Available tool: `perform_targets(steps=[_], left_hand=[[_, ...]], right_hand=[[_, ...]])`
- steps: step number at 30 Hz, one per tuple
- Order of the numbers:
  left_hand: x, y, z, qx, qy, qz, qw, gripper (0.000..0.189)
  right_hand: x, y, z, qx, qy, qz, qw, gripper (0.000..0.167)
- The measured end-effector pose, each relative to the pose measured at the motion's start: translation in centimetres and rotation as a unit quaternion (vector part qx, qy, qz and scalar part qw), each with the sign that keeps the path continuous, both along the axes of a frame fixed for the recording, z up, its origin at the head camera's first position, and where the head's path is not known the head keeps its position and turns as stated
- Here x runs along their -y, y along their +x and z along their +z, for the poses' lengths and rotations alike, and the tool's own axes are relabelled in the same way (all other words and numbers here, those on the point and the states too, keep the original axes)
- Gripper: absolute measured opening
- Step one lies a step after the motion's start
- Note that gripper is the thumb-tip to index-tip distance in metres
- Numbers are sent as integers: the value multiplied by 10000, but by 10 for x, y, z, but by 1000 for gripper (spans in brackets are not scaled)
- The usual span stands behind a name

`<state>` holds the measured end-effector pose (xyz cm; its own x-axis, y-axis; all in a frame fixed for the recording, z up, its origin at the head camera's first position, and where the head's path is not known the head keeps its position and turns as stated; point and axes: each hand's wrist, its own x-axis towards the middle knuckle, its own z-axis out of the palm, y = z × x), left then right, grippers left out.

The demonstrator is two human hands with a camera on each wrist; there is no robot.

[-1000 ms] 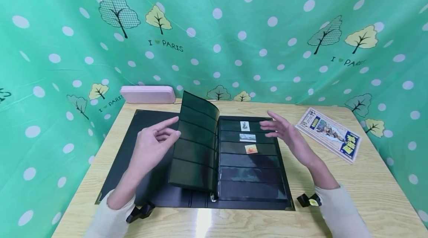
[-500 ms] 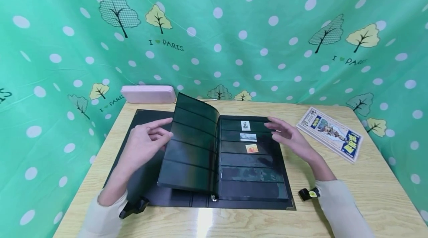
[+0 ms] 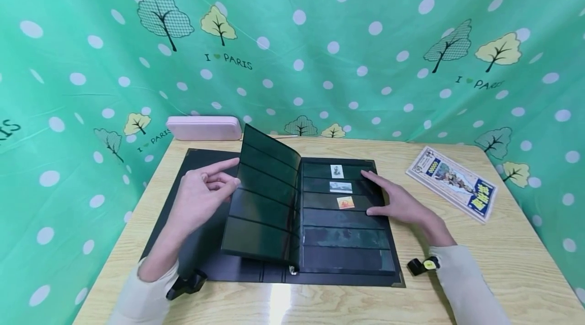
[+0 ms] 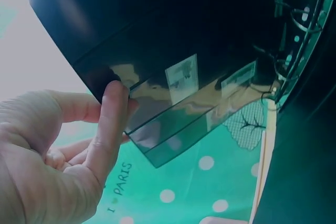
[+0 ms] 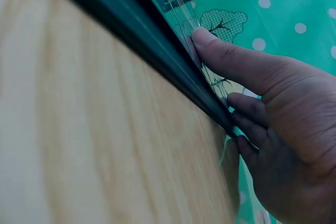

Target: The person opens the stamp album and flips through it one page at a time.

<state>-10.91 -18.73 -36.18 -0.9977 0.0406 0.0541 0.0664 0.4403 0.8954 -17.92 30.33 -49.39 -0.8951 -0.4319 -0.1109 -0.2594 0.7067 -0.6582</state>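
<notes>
A black stamp album [image 3: 215, 264] lies spread on the table, one dark leaf [image 3: 265, 198] standing partly raised from its rings. My left hand [image 3: 196, 200] pinches that leaf's outer edge between thumb and forefinger. Pale stamp-like rectangles [image 4: 182, 79] show on the leaf in the left wrist view. On the right page [image 3: 343, 259] three stamps sit in the upper strips: a grey upright one [image 3: 336, 171], a wide bluish one [image 3: 340, 187] and an orange one [image 3: 346, 202]. My right hand [image 3: 399, 204] rests at this page's outer edge, thumb and forefinger spread apart.
A pink case [image 3: 203, 128] stands at the back left, with a thin pale stick [image 3: 283, 136] beside it. A colourful illustrated booklet or packet [image 3: 452, 183] lies to the right of the album. A green dotted cloth [image 3: 292, 35] hangs behind the table.
My left hand has drawn the raised leaf a little leftward, then held it about there. My right hand has come down from above the album onto the right page's edge.
</notes>
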Motion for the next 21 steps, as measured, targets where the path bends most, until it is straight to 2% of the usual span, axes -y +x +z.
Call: perform_targets(steps=[5,10,16,19,21], left_hand=[[-1,1,1,22,259,54,9996,46],[0,4,2,48,195,205,9996,45],[5,10,11,-32,287,261,9992,44],[14,11,16,-52,220,157,9996,42],[21,9,18,7,87,-62,9999,45]], right_hand=[[-1,0,-1,20,-41,-17,10000,105],[1,1,0,32,-58,47,10000,105],[0,0,-1,62,12,79,9999,104],[-2,0,1,81,-24,84,9999,104],[-3,0,1,72,-35,79,9999,104]])
